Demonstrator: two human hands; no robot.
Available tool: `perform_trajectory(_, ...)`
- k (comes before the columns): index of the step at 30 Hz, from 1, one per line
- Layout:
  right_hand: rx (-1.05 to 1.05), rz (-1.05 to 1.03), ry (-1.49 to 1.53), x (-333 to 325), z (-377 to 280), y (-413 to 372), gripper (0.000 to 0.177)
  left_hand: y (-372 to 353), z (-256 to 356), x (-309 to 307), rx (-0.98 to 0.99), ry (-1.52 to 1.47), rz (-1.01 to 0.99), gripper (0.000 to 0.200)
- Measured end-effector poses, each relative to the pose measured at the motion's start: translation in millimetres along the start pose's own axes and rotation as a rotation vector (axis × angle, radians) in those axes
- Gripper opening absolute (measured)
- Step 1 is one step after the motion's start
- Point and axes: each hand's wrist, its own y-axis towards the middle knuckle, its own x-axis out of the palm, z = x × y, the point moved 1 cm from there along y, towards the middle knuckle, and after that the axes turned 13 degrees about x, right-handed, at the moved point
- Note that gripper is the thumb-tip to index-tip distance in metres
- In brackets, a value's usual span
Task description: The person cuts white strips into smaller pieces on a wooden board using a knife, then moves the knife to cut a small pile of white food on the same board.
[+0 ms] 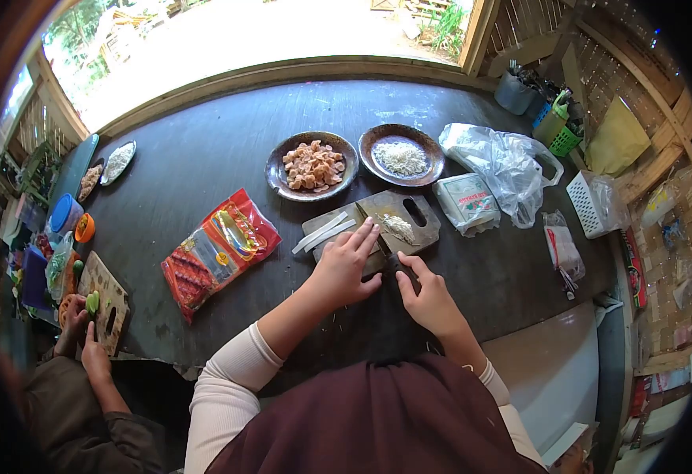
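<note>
My right hand [425,292] is wrapped round the dark handle of a knife [385,246], whose blade points up and left over the cutting board [426,243]. Beside the blade, my left hand [347,265] lies on the board with its fingers close together; what is under them is hidden. Long pale strips [326,232] stick out to the left of that hand. A small heap of chopped white pieces [398,228] lies right of the blade, near the board's handle slot.
Behind the board stand a bowl of brown pieces [313,166] and a plate of white bits [401,158]. A red packet [221,251] lies left, plastic bags [504,170] right. At far left, a co-worker's hands [93,347] hold something green over another board [113,296].
</note>
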Motion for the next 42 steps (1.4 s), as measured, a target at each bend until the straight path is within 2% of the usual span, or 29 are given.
perform_trajectory(7,0.044,-0.028,0.038,-4,6,-10,0.036,-2,6,-2,0.006,0.011,-0.063,0.083)
perform_trajectory(10,-0.053,-0.002,-0.007,-5,12,3,0.038,-3,-5,4,0.014,0.025,-0.018,0.082)
perform_trajectory(12,0.333,-0.277,0.28,-11,7,5,0.038,-6,-11,8,0.028,-0.003,0.013,0.082)
perform_trajectory(13,0.321,-0.276,0.277,-11,8,6,0.038,-7,-12,7,0.042,-0.037,0.042,0.082)
perform_trajectory(15,0.283,-0.309,0.48,-11,16,3,0.037,-10,-12,7,0.048,-0.047,0.062,0.081)
perform_trajectory(18,0.267,-0.276,0.501,-16,19,-1,0.036,-12,-12,9,0.025,-0.058,0.049,0.079)
perform_trajectory(30,0.261,-0.213,0.309,-11,19,-11,0.04,-12,-10,13,0.043,-0.004,0.027,0.068)
perform_trajectory(42,0.292,-0.269,0.438,-6,14,-6,0.036,-12,-9,14,0.037,0.015,0.002,0.062)
